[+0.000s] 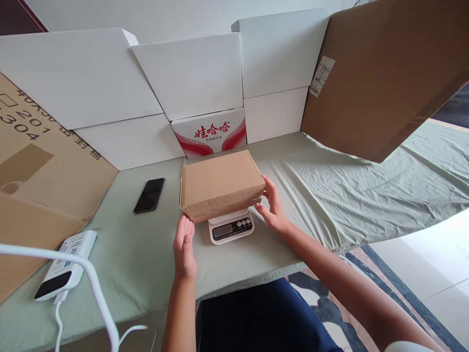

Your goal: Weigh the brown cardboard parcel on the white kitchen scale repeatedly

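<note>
Near the centre of the frame, a closed brown cardboard box (221, 184) sat on a small white kitchen scale (231, 227), whose display and buttons faced the lower edge of the picture. The scale stood on a bench (146, 254) covered in a pale green cloth. The left hand (184, 247), fingers straight and together, reached up from the lower middle with its fingertips just at the box's near left corner. The right hand (272, 206), open with fingers spread, lay against the box's right end. Neither hand gripped anything; both were flat and open beside the box.

Left of the box a black phone (149, 195) lay face up on the cloth. In the lower left sat a white device (68, 264) with a cable. Behind the box, white cartons (190, 78) lined the top of the frame, one printed with red characters (212, 131). A large brown cardboard sheet (384, 73) leaned in the upper right.
</note>
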Available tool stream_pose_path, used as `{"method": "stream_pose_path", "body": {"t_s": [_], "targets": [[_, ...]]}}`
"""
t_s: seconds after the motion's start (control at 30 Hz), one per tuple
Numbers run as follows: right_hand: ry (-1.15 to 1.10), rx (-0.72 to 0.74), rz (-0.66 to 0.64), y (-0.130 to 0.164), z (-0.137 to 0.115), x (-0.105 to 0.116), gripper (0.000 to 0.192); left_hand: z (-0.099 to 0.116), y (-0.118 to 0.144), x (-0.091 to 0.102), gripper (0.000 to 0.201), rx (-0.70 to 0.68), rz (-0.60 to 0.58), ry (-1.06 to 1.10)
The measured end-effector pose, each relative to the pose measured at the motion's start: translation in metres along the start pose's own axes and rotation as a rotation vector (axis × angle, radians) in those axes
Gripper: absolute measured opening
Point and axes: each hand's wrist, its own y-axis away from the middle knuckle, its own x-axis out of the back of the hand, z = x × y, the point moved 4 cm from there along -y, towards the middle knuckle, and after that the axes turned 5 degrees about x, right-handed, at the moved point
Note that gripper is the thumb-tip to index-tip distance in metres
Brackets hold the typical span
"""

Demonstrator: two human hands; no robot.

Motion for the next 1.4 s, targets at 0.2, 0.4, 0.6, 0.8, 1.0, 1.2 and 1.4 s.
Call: {"method": "stream_pose_path", "body": {"t_s": [0.2, 0.4, 0.6, 0.8, 1.0, 1.2, 1.4], "targets": [[-0.023, -0.039, -0.002, 0.0, 0.003, 0.0, 0.073, 0.002, 0.0, -0.001, 0.076, 0.003, 0.003, -0.004], [-0.031, -0.036, -0.003, -0.002, 0.003, 0.0, 0.072, 0.003, 0.001, -0.003, 0.075, 0.006, 0.004, -0.001], [-0.029, -0.041, 0.025, -0.003, 0.001, 0.001, 0.072, 0.006, 0.0, -0.002, 0.074, -0.02, 0.013, -0.025], [-0.05, -0.111, 0.334, -0.008, 0.006, 0.025, 0.068, 0.015, 0.0, 0.003, 0.065, -0.127, 0.125, -0.019], [-0.097, -0.104, 0.073, -0.006, 0.0, 0.009, 0.07, 0.005, -0.004, -0.002, 0.071, -0.045, 0.042, -0.035], [-0.107, -0.07, 0.01, -0.027, -0.014, 0.005, 0.07, 0.022, -0.024, -0.005, 0.074, -0.067, -0.006, -0.055], [-0.149, 0.017, 0.102, -0.11, -0.001, 0.003, 0.072, 0.063, -0.099, -0.038, 0.076, -0.184, -0.099, -0.02]]}}
